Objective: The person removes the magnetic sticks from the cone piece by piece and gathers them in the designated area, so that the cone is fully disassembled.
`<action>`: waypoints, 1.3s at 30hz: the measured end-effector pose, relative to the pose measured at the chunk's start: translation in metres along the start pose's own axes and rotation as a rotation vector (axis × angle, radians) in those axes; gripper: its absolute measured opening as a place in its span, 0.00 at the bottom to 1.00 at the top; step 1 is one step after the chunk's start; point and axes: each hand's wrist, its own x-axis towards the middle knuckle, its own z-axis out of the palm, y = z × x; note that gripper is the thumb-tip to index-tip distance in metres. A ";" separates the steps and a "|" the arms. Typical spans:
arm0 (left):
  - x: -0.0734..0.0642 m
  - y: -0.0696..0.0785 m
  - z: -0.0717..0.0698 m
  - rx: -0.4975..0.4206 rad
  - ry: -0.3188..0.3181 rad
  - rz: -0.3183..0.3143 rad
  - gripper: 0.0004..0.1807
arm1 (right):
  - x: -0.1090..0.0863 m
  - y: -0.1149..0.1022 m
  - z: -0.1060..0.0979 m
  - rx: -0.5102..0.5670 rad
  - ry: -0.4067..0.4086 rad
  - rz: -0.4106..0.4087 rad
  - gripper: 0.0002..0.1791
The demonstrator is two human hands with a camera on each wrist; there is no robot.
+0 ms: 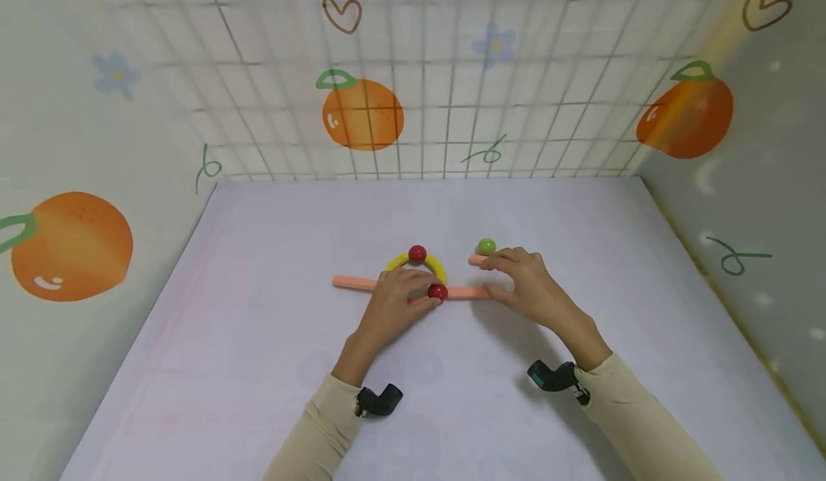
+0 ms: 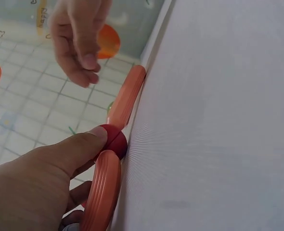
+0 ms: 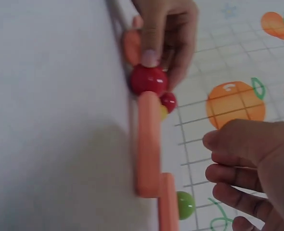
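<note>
My left hand [image 1: 398, 298] pinches a red ball [image 1: 437, 292] between thumb and fingers, low over the table. A straight orange rod [image 1: 467, 292] runs right from this ball, and a ribbed orange rod [image 2: 102, 190] meets its other side in the left wrist view. Behind the left fingers, yellow curved pieces [image 1: 437, 266] join a second red ball [image 1: 417, 254] in an arch. My right hand [image 1: 532, 289] hovers by the orange rod's right end, its fingers relaxed and apart, gripping nothing. Beyond its fingertips lie another orange rod [image 3: 168, 202] and a green ball [image 1: 487, 246].
The pale tabletop [image 1: 226, 366] spreads around the pieces. A white cloth-like backdrop [image 1: 439, 44] with grid lines and printed oranges stands behind the table, with printed walls at left and right. Each sleeve carries a black wrist camera [image 1: 379, 400].
</note>
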 end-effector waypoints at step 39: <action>-0.003 0.004 -0.001 -0.018 0.000 -0.015 0.18 | -0.003 0.000 0.019 -0.081 -0.061 -0.251 0.11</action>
